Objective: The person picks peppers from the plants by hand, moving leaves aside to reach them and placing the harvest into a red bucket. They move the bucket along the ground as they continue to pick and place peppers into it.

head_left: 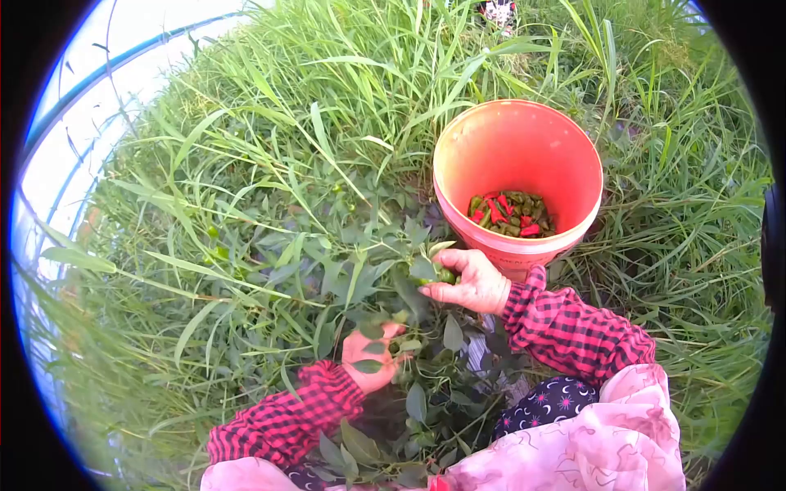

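Grasping a green pepper point(446, 277) with the fingers of the right hand point(479, 284), just beside the near wall of the orange bucket point(573, 168). Reaching among stems and leaves point(416, 402) of a pepper plant point(352, 281) with the left hand point(370, 350), lower and further left; partly hidden by foliage, so cannot tell whether gripping anything there. In the bucket, red and green peppers point(512, 214) at the bottom. Surrounded by tall grass point(270, 131). Wearing checked sleeves point(573, 331), with pink cloth point(573, 434) over the lap.

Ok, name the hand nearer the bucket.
The right hand, close by the bucket; the left hand is farther from it, down among the leaves.
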`<state>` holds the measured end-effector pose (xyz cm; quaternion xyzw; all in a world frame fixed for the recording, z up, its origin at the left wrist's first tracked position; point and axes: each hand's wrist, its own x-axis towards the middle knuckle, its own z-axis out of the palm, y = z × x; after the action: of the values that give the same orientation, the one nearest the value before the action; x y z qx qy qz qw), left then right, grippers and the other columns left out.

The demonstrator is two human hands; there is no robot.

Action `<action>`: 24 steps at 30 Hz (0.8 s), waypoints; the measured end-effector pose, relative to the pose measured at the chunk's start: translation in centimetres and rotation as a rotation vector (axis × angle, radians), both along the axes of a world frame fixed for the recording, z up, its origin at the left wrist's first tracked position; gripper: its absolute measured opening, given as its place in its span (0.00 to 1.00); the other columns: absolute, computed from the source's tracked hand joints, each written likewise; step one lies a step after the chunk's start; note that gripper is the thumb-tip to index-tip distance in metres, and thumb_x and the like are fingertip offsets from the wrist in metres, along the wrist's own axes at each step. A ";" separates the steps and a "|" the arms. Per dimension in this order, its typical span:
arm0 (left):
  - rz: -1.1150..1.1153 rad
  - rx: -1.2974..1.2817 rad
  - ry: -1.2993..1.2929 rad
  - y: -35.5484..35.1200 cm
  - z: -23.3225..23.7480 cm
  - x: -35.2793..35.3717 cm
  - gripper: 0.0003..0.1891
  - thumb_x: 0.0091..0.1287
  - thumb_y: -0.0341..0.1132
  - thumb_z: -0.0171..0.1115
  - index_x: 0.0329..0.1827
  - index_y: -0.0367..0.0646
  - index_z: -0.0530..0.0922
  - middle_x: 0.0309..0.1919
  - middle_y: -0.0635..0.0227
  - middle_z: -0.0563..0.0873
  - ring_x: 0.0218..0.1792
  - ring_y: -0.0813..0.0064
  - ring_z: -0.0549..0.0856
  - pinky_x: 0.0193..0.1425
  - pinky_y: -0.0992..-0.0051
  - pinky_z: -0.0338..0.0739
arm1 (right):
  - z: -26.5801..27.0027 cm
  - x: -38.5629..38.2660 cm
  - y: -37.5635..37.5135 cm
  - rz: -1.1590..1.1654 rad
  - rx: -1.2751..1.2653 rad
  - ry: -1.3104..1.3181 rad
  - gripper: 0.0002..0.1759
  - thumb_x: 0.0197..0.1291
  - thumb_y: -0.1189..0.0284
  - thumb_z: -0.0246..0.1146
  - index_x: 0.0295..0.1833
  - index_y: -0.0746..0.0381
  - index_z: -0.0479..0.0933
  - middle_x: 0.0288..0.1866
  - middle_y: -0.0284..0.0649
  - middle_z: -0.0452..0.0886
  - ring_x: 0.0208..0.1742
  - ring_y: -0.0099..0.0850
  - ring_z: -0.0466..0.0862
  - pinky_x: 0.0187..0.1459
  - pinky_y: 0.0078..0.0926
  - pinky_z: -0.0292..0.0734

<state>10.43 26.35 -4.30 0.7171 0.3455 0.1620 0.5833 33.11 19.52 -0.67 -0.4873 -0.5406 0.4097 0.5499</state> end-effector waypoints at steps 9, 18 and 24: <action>-0.492 0.700 -0.108 0.5 7.6 4.2 0.34 0.44 0.30 0.65 0.57 0.43 0.64 0.50 0.57 0.71 0.49 0.55 0.72 0.59 0.62 0.58 | 3.9 -0.5 -2.7 0.537 -0.407 0.091 0.12 0.53 0.70 0.61 0.41 0.64 0.75 0.25 0.27 0.76 0.24 0.17 0.73 0.25 0.17 0.68; -0.439 0.832 0.460 0.1 7.0 4.5 0.12 0.49 0.31 0.56 0.35 0.35 0.69 0.18 0.51 0.77 0.26 0.49 0.79 0.31 0.56 0.71 | 3.8 -1.7 -3.4 -0.049 0.024 -0.582 0.30 0.40 0.51 0.67 0.40 0.64 0.70 0.29 0.49 0.76 0.33 0.47 0.78 0.34 0.39 0.72; -0.641 0.869 0.571 -1.1 7.5 4.4 0.10 0.53 0.37 0.54 0.25 0.37 0.73 0.16 0.53 0.77 0.24 0.51 0.79 0.29 0.56 0.71 | 4.3 -2.3 -3.7 0.243 -0.141 -0.974 0.22 0.42 0.58 0.64 0.37 0.63 0.72 0.27 0.48 0.77 0.34 0.46 0.78 0.36 0.42 0.72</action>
<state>14.82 25.29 3.17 0.9728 0.1576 -0.0942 0.1413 30.78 15.78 3.61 -0.5913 -0.7583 0.2312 0.1480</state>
